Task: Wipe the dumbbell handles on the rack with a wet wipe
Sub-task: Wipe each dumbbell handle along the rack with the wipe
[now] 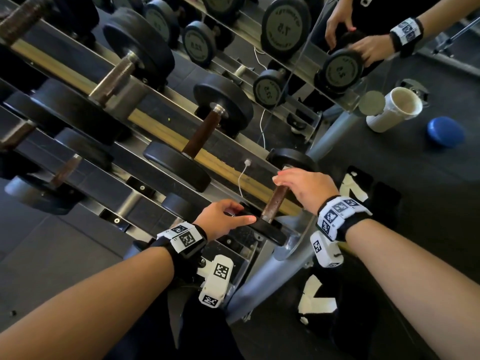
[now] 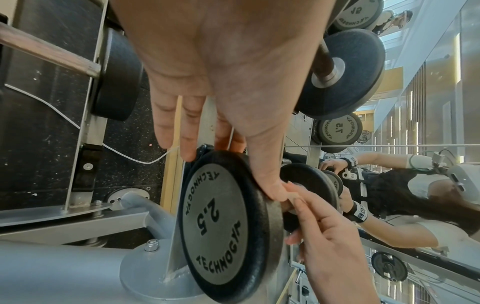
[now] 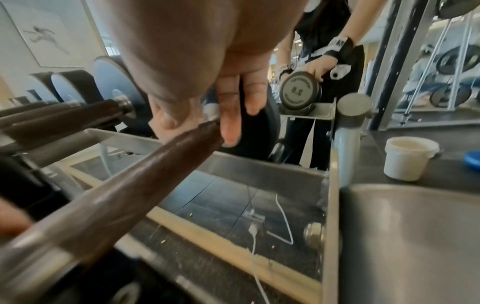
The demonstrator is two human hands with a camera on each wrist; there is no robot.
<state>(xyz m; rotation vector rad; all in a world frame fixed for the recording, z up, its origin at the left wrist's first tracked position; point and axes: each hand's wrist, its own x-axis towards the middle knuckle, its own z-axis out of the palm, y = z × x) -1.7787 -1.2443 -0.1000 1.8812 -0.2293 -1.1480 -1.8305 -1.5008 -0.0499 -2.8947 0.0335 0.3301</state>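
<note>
I am in a gym. A tiered steel rack (image 1: 161, 102) carries rows of black dumbbells (image 1: 197, 141) marked with weights; a wall mirror (image 1: 389, 11) and rubber flooring (image 1: 402, 178) surround it.

Black wristbands (image 1: 345, 224) carry white camera units (image 1: 217, 279) with square-coded tags.
</note>
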